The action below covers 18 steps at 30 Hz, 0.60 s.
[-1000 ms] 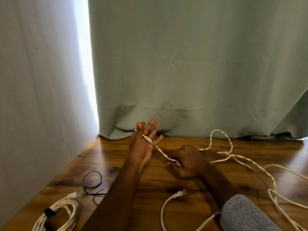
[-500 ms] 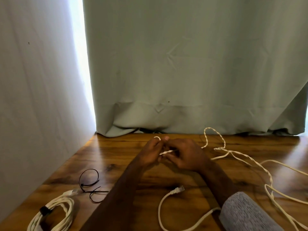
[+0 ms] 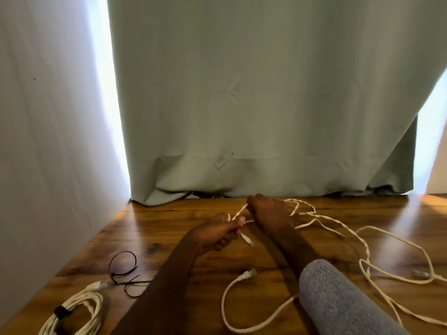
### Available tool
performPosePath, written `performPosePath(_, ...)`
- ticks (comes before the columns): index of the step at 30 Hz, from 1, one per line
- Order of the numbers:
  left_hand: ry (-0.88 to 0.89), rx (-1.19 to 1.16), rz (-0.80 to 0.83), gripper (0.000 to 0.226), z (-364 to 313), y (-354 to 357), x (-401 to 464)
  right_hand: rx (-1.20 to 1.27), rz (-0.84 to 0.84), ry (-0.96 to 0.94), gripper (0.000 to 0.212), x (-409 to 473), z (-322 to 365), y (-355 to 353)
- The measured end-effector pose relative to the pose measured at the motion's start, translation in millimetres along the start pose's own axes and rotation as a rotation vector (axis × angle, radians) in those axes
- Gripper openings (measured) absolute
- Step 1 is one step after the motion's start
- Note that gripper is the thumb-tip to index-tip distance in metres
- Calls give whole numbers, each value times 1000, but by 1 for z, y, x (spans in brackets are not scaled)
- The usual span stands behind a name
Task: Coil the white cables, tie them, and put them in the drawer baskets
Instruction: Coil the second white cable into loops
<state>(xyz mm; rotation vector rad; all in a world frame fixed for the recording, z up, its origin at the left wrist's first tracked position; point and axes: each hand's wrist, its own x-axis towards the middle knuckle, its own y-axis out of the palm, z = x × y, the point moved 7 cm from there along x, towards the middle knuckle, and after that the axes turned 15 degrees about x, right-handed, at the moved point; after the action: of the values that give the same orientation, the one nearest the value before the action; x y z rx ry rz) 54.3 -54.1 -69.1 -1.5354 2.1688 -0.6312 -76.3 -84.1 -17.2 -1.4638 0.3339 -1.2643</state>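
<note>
Over at the far middle of the desk (image 3: 278,257), left hand (image 3: 215,234) pinches the white cable (image 3: 362,243) near its plug, right hand (image 3: 268,213) grips it just beyond; the rest trails off right.

A wooden table (image 3: 290,267) with a glossy, dark-grained top carries everything. To the left of the left hand (image 3: 215,232), near the table's front corner, lies a coiled white cable (image 3: 75,313) bound with a black tie. Just beyond it, still left of that hand, lie loose black cable ties (image 3: 123,269). Below the hands, a white cable end (image 3: 244,276) with its plug curves across the wood. To the right of the right hand (image 3: 268,213), a loose white cable (image 3: 362,240) sprawls in twisted loops.
</note>
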Motion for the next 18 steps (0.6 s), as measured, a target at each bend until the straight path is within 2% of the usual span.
performPosePath(3,33,86,-84,26,-17,-8,-3,-53,-29,-135,17,23,16,-29)
performPosePath(6,119,-177,-97,23,-46,-21,-3,-171,-256,-285,10,43,34,-82)
performPosePath(7,163,-286,-66,23,-57,-24,-3,-212,-254,-283,15,47,36,-92)
performPosePath(10,279,-554,107,22,-78,-20,-5,-194,-68,-193,33,51,21,-86)
performPosePath(12,353,-677,184,17,-79,-12,-8,-47,-86,-221,33,42,17,-79)
performPosePath(13,374,-735,215,18,-75,-7,-10,84,-103,-268,33,35,21,-76)
performPosePath(15,411,-853,278,26,-66,2,-12,413,-32,-338,36,18,30,-64)
performPosePath(18,471,-1003,362,39,-56,7,-8,875,50,-256,35,0,37,-48)
